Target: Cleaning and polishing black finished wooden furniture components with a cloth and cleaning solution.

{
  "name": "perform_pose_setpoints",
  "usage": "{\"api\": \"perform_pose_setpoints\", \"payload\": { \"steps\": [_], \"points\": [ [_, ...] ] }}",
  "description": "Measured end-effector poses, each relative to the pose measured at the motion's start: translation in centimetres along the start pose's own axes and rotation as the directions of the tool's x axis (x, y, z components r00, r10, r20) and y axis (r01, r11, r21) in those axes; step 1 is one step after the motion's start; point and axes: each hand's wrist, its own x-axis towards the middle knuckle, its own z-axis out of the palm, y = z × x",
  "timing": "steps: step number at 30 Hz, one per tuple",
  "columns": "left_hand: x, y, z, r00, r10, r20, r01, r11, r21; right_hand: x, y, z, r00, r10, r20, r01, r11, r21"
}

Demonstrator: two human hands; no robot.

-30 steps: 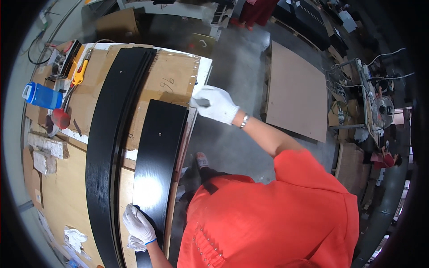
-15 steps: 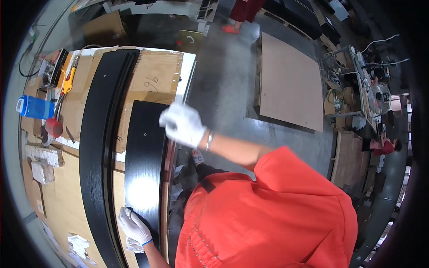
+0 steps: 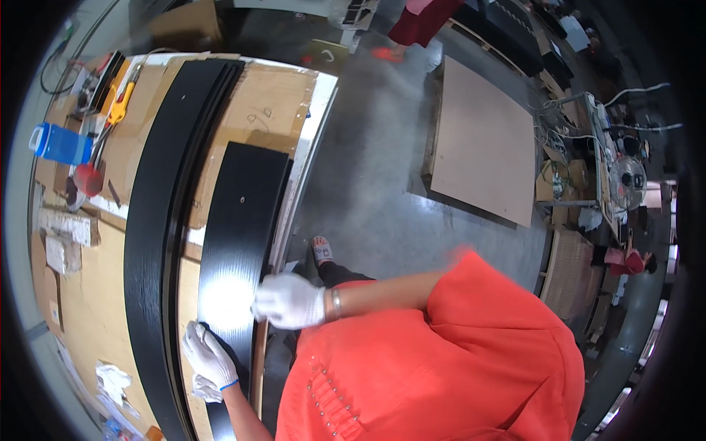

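Where the gloves meet the panel: the step in hand seems to be handling along the short black panel (image 3: 235, 250), left hand (image 3: 209, 356) steadying, right hand (image 3: 290, 301) working; its exact kind I cannot tell.
Short black panel: it lies flat and lengthwise on the bench (image 3: 95, 309), just right of the long black panels (image 3: 149, 242), its far end over cardboard (image 3: 257, 114).
Left fingers: close together and bent at the panel's left edge; something white shows below the palm, and whether it is gripped I cannot tell.
Right fingers: drawn narrow at the right edge, but blurred; I cannot tell whether they touch the panel or hold anything.
Next move: it likely calls for a steady left hand and a light right one, sparing the glossy face.
Left edge: only a narrow strip parts it from the long panels, so fingers have little room there.
Right edge: it runs close beside the bench's rim; grey floor (image 3: 360, 184) beyond gives the right arm room outward, toward a flat board (image 3: 485, 140) well apart.
Far left: a blue bottle (image 3: 65, 144) and yellow-handled tool (image 3: 120, 108) lie beyond the long panels.
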Motion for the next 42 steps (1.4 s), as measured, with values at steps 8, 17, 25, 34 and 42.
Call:
{"api": "perform_pose_setpoints", "payload": {
  "steps": [8,17,25,34,42],
  "points": [
    [0.3,0.4,-0.3,1.0,0.027,0.005,-0.027,0.999,-0.03,5.4,5.4,-7.1,0.889,0.155,-0.431,-0.299,0.909,-0.289],
    [-3.1,-4.2,-3.2,0.992,-0.121,-0.046,0.089,0.894,-0.438,-2.6,-8.5,8.8,0.977,0.062,-0.203,-0.093,0.985,-0.147],
    [-22.0,-34.1,-12.4,0.775,-0.569,-0.277,0.349,0.749,-0.563,-8.7,-19.9,22.0,0.995,0.043,-0.095,-0.059,0.984,-0.168],
    [-41.3,-52.0,-16.9,0.803,-0.59,-0.085,0.519,0.762,-0.386,-8.3,-21.5,24.5,0.934,0.03,-0.357,-0.189,0.887,-0.422],
    [-40.2,-49.9,-16.8,0.924,-0.361,-0.126,0.374,0.923,0.095,-12.1,-30.4,33.6,0.976,-0.101,-0.192,0.007,0.899,-0.438]
  ]
}}
